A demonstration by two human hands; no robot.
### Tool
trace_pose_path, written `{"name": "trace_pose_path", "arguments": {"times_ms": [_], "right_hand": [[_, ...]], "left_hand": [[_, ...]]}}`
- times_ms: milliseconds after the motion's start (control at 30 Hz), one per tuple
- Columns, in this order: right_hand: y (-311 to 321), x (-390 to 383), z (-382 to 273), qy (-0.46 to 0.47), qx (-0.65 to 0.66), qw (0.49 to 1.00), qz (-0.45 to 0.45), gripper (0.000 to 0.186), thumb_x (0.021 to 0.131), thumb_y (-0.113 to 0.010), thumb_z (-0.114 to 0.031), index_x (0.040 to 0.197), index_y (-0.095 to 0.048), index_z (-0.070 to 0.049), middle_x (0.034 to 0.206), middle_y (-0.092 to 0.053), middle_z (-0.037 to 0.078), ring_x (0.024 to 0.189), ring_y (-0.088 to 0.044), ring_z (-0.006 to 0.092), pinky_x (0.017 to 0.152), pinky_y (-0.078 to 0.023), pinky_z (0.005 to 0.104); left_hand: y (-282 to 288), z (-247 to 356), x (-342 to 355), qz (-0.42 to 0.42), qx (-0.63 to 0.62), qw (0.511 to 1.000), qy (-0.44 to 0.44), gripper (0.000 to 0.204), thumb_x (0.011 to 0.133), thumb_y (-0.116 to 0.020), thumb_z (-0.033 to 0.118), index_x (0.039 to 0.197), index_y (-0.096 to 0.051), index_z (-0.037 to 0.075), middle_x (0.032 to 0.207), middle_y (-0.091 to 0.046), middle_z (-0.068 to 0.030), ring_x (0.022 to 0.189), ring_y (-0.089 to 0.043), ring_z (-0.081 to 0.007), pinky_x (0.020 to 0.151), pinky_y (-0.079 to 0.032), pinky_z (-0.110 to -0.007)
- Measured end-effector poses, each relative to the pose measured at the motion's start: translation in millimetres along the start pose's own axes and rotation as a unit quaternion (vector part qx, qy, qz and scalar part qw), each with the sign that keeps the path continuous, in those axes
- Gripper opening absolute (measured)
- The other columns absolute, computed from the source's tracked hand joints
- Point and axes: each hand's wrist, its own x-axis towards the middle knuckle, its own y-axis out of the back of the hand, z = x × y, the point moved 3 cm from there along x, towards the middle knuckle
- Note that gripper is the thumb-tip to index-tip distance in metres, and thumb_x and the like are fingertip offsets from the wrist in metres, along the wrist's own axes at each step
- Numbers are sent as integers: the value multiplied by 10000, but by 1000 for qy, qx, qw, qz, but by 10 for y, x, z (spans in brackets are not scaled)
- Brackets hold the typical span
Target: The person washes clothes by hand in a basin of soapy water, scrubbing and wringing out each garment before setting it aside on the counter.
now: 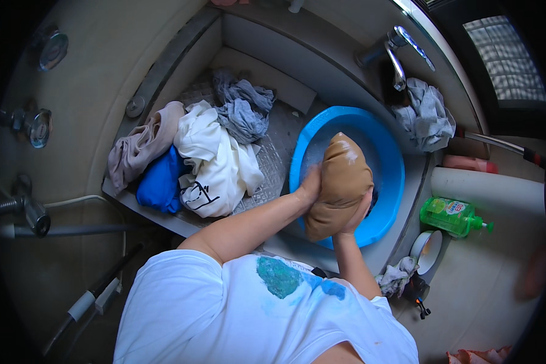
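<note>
A tan, puffed-up bundle of wet cloth with a white patch of suds is held upright over a blue plastic basin in the sink. My left hand is closed on its left side. My right hand grips it from the lower right, fingers partly hidden behind it. The basin holds water, largely hidden by the bundle. Left of it on the sink floor lie white cloth, grey cloth, blue cloth and beige cloth.
A chrome faucet stands above the basin, beside a grey cloth. On the right ledge lie a green pump bottle, a pink bottle, a white dish and a rag. Pipes and valves line the left wall.
</note>
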Motion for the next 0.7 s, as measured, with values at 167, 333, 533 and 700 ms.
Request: {"name": "trace_pose_path", "arguments": {"times_ms": [167,333,533,700], "right_hand": [[-312,-4,-121,-202,317,926,-39,425,949,-311,-361,1174,-469,-36,1160,-537,112,1012,-554,226,910,-431,349],[-279,39,-64,-230,357,903,-72,430,947,-316,-371,1187,-464,-45,1170,-533,113,1034,-542,235,918,-423,368],[-556,105,-306,-244,407,866,-156,440,942,-325,-386,1206,-456,-59,1184,-526,114,1065,-523,249,930,-411,395],[-976,364,-753,-222,442,827,-268,449,939,-332,-398,1222,-449,-71,1197,-520,115,1092,-508,260,940,-402,418]], "left_hand": [[17,108,-17,81,59,991,-85,411,941,-372,346,1112,-558,22,1096,-589,-84,989,-557,-197,862,-421,-307],[-125,325,-104,73,304,909,-277,387,926,-375,309,1021,-566,-14,959,-614,-185,912,-574,-289,818,-412,-343],[-210,410,-165,74,329,893,-298,408,927,-386,363,1023,-560,7,923,-613,-174,871,-579,-275,789,-422,-321],[-203,549,-40,-10,-18,972,-236,571,894,-363,570,1236,-414,116,1120,-554,-51,980,-532,-180,801,-424,-278]]}}
